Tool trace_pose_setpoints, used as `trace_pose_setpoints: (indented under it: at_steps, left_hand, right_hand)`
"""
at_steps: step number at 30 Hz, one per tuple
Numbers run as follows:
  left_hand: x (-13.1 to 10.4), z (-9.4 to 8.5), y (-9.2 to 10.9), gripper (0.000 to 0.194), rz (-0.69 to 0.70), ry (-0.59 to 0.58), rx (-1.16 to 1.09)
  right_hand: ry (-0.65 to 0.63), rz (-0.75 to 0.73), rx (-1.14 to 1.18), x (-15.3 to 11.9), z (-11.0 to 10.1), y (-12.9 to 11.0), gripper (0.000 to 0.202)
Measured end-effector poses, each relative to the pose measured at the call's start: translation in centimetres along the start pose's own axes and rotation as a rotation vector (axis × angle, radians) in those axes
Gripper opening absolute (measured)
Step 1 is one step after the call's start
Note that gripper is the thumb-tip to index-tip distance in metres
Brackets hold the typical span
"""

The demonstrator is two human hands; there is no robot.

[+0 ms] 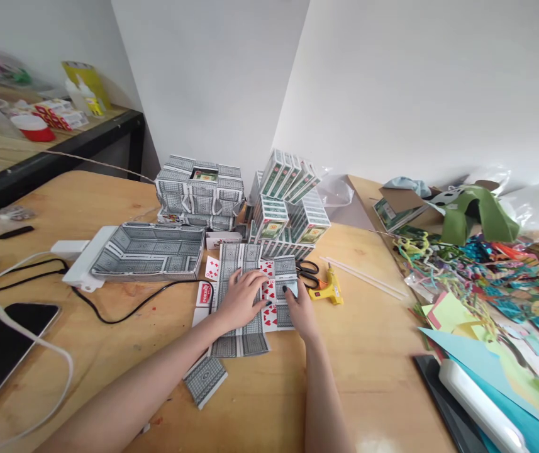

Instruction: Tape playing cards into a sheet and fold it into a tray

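Observation:
A panel of joined playing cards (239, 255), mostly grey patterned backs, lies on the table in front of me. Along its right part runs a strip of red heart faces (269, 314). My left hand (243, 296) rests flat on the panel, fingers spread. At the panel's right side, my right hand (300, 308) has its thumb over a grey card section (285, 267) and a small pale-blue patch; its other fingers are partly hidden. A loose grey-backed card piece (205, 380) lies near my left forearm. Red-marked cards (204, 294) show at the panel's left.
Behind stand a box covered in cards (198, 189), an open card-covered tray (151, 270) and stacked card packs (269, 220). Black-handled scissors (307, 274), a yellow glue gun (329, 288) and glue sticks (368, 277) lie right. Cables, a phone (9, 346) and craft scraps (500, 283) flank these.

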State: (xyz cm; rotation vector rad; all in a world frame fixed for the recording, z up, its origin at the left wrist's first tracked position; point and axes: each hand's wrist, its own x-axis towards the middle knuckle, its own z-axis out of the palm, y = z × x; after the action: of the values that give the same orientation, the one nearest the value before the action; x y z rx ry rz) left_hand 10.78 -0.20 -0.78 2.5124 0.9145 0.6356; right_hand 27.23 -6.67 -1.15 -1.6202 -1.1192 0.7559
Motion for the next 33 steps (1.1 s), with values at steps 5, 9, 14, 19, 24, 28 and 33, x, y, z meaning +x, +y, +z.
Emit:
trace_pose_setpoints:
  at_steps: [5, 9, 14, 19, 24, 28, 33]
  left_hand:
    - [0.0, 0.0, -0.1, 0.039, 0.005, -0.006, -0.016]
    - [0.1, 0.0, 0.0, 0.037, 0.007, 0.007, -0.017]
    - [0.0, 0.2, -0.1, 0.035, 0.004, 0.037, -0.011]
    - [0.1, 0.6, -0.3, 0.031, -0.027, 0.087, -0.024]
    - [0.2, 0.6, -0.5, 0.028, -0.019, 0.078, 0.02]
    - [0.1, 0.2, -0.8, 0.034, 0.006, 0.004, 0.049]
    - [0.0, -0.8, -1.2, 0.044, 0.031, -0.119, 0.024]
  right_hand:
    - [-0.041, -0.003, 0.013, 0.1, -0.1, 0.2, 0.04]
    - [-0.06, 0.002, 0.047, 0.2, -0.1, 0.2, 0.039]
    - [-0.036, 0.042, 0.079, 0.1, 0.0, 0.4, 0.036]
    - [0.046, 0.079, 0.059, 0.1, 0.1, 0.7, 0.038]
    - [0.09, 0.056, 0.145, 0.1, 0.2, 0.5, 0.054]
    - [-0.014, 0.155, 0.273, -0.1, -0.5, -0.3, 0.06]
    - [-0.127, 0.24, 0.357, 0.5, -1.9, -1.6, 0.05]
